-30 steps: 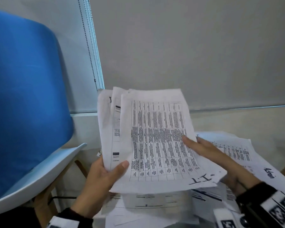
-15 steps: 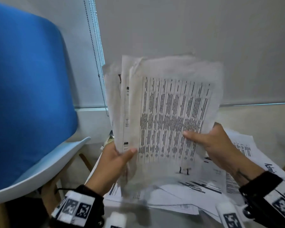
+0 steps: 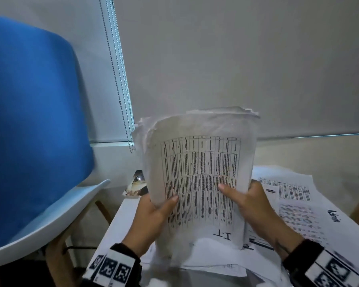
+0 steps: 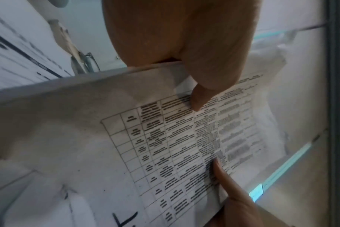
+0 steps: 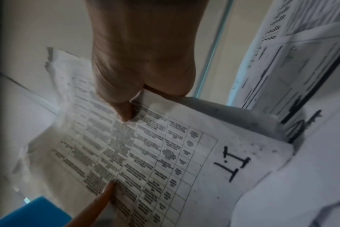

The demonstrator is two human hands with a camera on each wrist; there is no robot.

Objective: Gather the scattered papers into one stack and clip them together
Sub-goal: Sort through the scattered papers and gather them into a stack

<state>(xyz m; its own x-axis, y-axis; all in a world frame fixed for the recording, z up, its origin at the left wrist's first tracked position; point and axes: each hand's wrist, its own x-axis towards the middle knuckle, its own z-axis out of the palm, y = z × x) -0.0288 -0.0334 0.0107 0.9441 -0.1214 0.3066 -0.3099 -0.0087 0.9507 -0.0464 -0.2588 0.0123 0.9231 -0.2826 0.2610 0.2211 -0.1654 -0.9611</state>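
Papers [image 3: 199, 172] stand upright between your hands, a gathered stack held on end above the table [image 3: 120, 220], its long axis running up and away from you. The front sheet shows a printed grid with "I.T" handwritten near the lower edge. The top edges are ragged and stepped, so the sheets look not yet squared.

Your left hand [image 3: 151, 220] grips the stack's left edge, thumb pressed on the front sheet and fingers curled behind. Your right hand [image 3: 249, 206] grips the right edge the same way, thumb flat on the grid. The wrist views confirm it: each thumb lies on the printed face, with the edge tucked into the web of the hand. Both hands sit low on the stack, about level with each other, so the upper half stands free and bows slightly.

The bottom edge hangs just above more loose sheets [image 3: 298, 206] that lie flat on the table to your right and under the stack, one marked "Admin". These look still ungathered, and they are nearer your right hand.

To square the stack, you would probably tap its lower edge straight down on the table, keeping the long axis vertical. No clip is clearly in view; a metal-looking object [image 4: 85, 64] near the left hand is too blurred to name.

A blue chair [image 3: 33, 131] stands to the left.
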